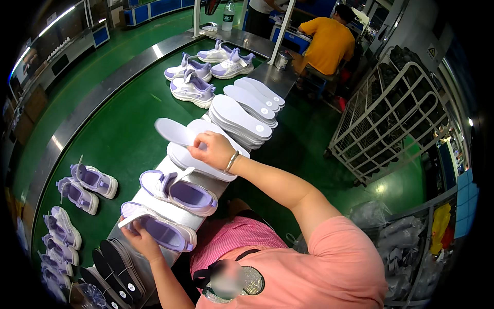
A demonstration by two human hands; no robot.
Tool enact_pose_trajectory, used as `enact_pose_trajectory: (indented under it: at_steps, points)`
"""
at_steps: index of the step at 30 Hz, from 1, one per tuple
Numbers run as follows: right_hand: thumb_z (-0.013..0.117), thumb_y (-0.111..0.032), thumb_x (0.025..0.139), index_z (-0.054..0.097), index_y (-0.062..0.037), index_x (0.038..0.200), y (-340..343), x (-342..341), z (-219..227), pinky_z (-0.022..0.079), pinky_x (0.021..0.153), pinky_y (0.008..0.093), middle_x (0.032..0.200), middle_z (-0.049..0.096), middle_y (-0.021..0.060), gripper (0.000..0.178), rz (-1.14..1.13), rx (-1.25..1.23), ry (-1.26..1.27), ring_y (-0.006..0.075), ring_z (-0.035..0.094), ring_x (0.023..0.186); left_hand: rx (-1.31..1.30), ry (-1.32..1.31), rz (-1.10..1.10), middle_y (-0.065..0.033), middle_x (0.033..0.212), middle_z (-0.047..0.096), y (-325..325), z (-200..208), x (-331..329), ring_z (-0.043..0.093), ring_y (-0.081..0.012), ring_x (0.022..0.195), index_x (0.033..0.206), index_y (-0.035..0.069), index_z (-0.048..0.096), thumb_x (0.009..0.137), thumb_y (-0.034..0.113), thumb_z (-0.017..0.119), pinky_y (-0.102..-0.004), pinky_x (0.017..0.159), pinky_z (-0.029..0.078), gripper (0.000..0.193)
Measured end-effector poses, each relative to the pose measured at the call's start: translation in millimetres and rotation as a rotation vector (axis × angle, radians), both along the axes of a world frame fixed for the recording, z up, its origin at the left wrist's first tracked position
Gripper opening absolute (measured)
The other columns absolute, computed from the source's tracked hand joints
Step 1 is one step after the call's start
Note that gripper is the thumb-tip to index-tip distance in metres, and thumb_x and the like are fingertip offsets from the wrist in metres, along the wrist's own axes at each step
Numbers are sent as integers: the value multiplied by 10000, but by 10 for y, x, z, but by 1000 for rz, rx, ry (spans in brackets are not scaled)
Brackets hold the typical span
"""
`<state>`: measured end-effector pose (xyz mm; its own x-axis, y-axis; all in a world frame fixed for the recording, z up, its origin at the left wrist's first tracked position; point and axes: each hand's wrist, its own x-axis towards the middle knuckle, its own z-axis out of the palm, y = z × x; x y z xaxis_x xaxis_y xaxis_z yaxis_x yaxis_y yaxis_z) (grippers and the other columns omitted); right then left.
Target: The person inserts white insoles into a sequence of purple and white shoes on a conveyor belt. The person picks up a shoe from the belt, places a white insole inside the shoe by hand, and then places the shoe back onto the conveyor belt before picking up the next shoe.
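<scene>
My right hand is closed on the edge of a pale insole, lifted at a tilt above a stack of white insoles. With fingers bent round its raised tongue, my left hand grips the nearest white and lavender sneaker at the front of the metal ledge. A second sneaker stands just beyond it, its lavender inside facing up and its tongue raised. Farther along the ledge lie more stacks of insoles, each with a small round mark at one end.
Several finished-looking sneakers stand on the green belt at the far end. More sneakers line the left. Bundled black insoles lie near my left forearm. A wire cart stands right; a person in yellow sits beyond.
</scene>
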<state>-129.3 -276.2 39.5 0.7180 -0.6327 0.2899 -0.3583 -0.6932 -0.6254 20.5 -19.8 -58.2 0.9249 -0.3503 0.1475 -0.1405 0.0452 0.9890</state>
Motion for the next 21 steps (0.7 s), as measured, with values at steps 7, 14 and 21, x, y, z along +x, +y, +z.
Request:
enact_pose_trajectory:
  at_steps: [7, 14, 21]
  points:
    - [577, -163, 652, 633, -79, 634, 924, -26, 345, 469, 542, 356, 753, 587, 88, 102, 899, -532, 458, 246, 598, 648, 68, -91, 59, -131, 1118, 481, -116, 46, -105, 494, -202, 1008, 1245, 10, 325, 843, -27, 459, -294, 866, 388, 426]
    - [568, -185, 684, 671, -71, 731, 1387, 470, 255, 483, 568, 349, 745, 641, 87, 161, 1060, -673, 665, 243, 627, 693, 236, -82, 202, -151, 1043, 526, -252, 253, -202, 540, -215, 909, 1215, -22, 362, 723, -33, 460, -305, 816, 428, 501]
    - [551, -216, 741, 659, -36, 805, 1403, 646, -300, 489, 628, 354, 828, 624, 143, 219, 647, -189, 632, 280, 613, 747, 196, -334, 150, -139, 965, 567, -299, -107, -82, 564, -205, 833, 1209, 15, 364, 828, 146, 497, -305, 743, 459, 425]
